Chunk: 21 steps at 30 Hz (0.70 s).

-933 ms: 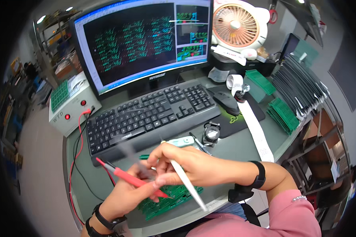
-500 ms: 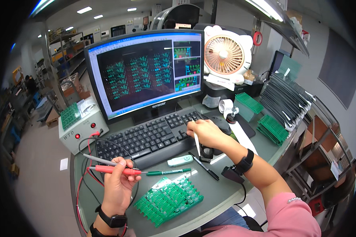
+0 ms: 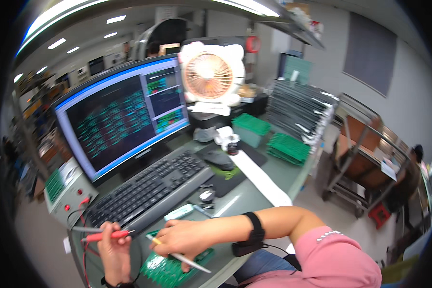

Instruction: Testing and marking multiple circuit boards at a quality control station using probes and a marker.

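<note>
My left hand (image 3: 116, 254) is closed around a red test probe (image 3: 101, 236) and a grey test probe (image 3: 84, 229), with their tips toward the right. Across the front of the desk reaches my right hand (image 3: 187, 238), fingers bent down over a stack of green circuit boards (image 3: 161, 270). A thin white pen-like stick (image 3: 194, 264) with a yellowish end is held in it, slanting past the fingers. Part of the boards is hidden under this hand; whether its fingertips touch them is blurred. Just beyond lies a pale teal stick-shaped thing (image 3: 178, 211).
Behind my hands are a black keyboard (image 3: 153, 186), a mouse (image 3: 218, 160) and a monitor (image 3: 115, 115). A grey box with red terminals (image 3: 69, 194) stands left. A white fan (image 3: 209, 72), more green boards (image 3: 288, 148) and a stack of dark trays (image 3: 297, 111) are at the back right.
My right hand has moved from the keyboard down to the green boards, still with the white stick. My left hand keeps the probes. The view has swung to the right.
</note>
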### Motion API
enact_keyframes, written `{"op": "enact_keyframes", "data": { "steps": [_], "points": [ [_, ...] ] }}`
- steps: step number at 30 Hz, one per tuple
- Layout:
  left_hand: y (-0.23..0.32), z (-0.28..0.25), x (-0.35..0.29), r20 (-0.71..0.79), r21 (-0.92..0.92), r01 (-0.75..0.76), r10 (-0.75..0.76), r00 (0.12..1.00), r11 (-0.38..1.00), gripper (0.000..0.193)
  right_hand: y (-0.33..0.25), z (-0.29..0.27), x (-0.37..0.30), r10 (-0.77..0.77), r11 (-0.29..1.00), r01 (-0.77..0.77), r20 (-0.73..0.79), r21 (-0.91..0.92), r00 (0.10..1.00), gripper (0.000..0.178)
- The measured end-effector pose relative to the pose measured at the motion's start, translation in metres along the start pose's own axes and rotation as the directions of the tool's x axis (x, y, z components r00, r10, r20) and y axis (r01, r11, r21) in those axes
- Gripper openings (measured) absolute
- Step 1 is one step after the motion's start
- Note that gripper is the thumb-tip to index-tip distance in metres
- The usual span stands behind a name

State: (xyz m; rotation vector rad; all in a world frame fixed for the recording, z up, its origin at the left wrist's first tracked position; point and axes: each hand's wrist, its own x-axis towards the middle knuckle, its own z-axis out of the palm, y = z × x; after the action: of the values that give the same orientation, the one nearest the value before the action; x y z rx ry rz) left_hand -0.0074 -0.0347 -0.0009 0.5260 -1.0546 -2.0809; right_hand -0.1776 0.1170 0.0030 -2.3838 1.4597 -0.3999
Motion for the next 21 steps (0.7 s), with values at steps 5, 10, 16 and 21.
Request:
{"op": "enact_keyframes", "data": {
  "steps": [5,10,16,21],
  "points": [
    [-0.008,-0.005,0.009,-0.044,0.054,0.003,-0.001,0.999,0.999,0.013,0.002,-0.002,0.003,0.032,0.999,-0.034,0.078,0.024,0.996,0.061],
    [-0.017,-0.021,0.014,-0.056,0.115,-0.013,0.019,0.998,0.993,0.017,-0.011,-0.013,-0.033,0.041,0.997,-0.053,-0.186,-0.060,0.982,0.062],
    [-0.015,-0.031,0.017,0.030,0.415,0.095,-0.118,0.993,0.905,0.020,-0.005,-0.092,-0.198,0.351,0.794,-0.595,-0.705,-0.126,0.617,0.057],
    [0.005,-0.038,0.012,0.078,0.679,0.139,-0.259,0.963,0.721,0.023,0.052,-0.105,-0.331,0.589,0.181,-0.983,-0.805,0.043,0.074,0.060]
  ]
}}
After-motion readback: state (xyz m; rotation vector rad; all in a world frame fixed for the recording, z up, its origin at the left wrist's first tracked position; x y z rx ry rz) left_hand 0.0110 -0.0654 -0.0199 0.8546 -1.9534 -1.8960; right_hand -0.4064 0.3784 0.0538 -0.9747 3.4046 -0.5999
